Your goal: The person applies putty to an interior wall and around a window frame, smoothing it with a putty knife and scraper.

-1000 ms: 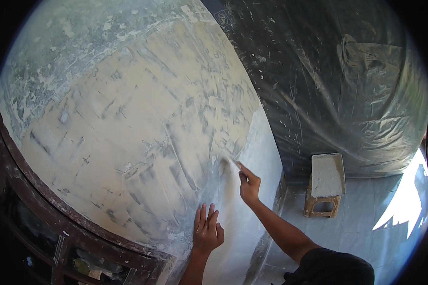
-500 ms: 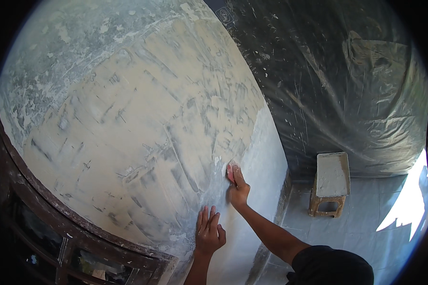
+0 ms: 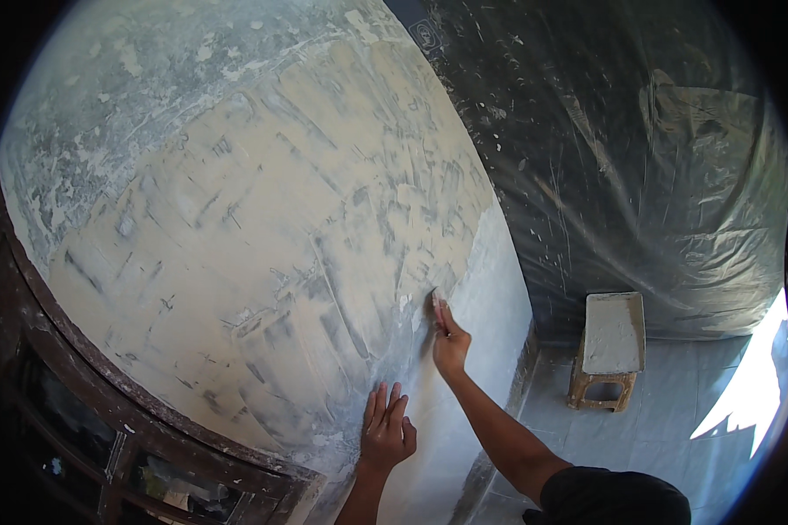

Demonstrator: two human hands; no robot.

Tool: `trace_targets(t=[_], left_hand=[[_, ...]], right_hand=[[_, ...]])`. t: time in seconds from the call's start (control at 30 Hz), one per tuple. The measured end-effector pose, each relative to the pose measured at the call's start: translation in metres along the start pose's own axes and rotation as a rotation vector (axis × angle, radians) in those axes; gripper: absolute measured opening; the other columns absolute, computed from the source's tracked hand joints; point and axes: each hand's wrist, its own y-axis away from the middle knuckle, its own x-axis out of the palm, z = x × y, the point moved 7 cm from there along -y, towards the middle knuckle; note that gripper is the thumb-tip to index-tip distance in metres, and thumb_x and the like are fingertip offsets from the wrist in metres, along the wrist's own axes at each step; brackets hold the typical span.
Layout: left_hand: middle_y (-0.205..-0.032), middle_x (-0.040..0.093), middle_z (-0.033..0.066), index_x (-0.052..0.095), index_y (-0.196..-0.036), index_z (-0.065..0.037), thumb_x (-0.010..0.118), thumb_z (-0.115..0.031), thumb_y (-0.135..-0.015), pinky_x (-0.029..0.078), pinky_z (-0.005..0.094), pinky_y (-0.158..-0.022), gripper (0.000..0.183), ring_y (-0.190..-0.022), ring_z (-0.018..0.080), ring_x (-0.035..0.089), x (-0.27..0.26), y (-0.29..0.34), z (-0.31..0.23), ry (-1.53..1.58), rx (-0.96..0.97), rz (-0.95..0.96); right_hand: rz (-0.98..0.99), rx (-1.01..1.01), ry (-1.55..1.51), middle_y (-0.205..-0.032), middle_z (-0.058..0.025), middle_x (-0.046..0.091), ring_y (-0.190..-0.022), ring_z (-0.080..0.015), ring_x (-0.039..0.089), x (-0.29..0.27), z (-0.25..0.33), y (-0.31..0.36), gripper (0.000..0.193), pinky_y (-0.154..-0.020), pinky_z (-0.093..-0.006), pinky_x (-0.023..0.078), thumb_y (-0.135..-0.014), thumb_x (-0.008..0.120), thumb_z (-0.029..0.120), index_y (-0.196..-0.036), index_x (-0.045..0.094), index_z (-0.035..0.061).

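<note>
Toward the middle of the view, my right hand (image 3: 451,350) is closed on a small putty scraper (image 3: 437,301). The scraper appears nearly edge-on against the wall (image 3: 210,254), its grip mostly hidden by my fingers. Cream putty covers much of this wall in uneven streaks, with grey showing through; a smoother whitish strip lies right of my right hand. Lower and to the left, my left hand (image 3: 385,439) rests on the wall with its fingers stretched out, holding nothing.
At right, a tray of pale putty (image 3: 614,334) sits on a brown plastic stool (image 3: 602,391) on the grey covered floor (image 3: 648,429). Dark plastic sheeting (image 3: 604,157) hangs behind it. A dark wooden window frame (image 3: 179,468) borders the wall at lower left.
My right hand has moved slightly up and to the right along the wall, and the scraper has turned from showing its red side to nearly edge-on. My left hand stays put.
</note>
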Motion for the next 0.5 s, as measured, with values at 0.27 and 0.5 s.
trace_targets(t=[0.27,0.5], left_hand=[[-0.130,0.059,0.0272,0.054,-0.122,0.006,0.051,-0.005,-0.083,0.034,0.0544,-0.112,0.040,-0.130,0.0473,0.047,-0.010,0.011,-0.001,0.019,-0.021,0.004],[-0.131,0.058,0.0275,0.054,-0.122,0.007,0.051,-0.004,-0.083,0.033,0.0558,-0.112,0.040,-0.132,0.0476,0.046,-0.007,0.011,0.008,0.033,-0.040,0.001]], right_hand=[[-0.113,-0.186,-0.097,-0.132,-0.0182,0.062,-0.119,-0.0188,0.061,0.007,0.080,-0.061,0.044,-0.102,-0.0270,0.043,-0.091,0.049,-0.012,-0.133,0.056,-0.0027],[0.104,-0.274,-0.072,-0.134,-0.0186,0.059,-0.133,-0.0328,0.049,0.031,0.082,0.010,0.054,-0.113,-0.0379,0.036,-0.082,0.049,-0.020,-0.131,0.060,0.0017]])
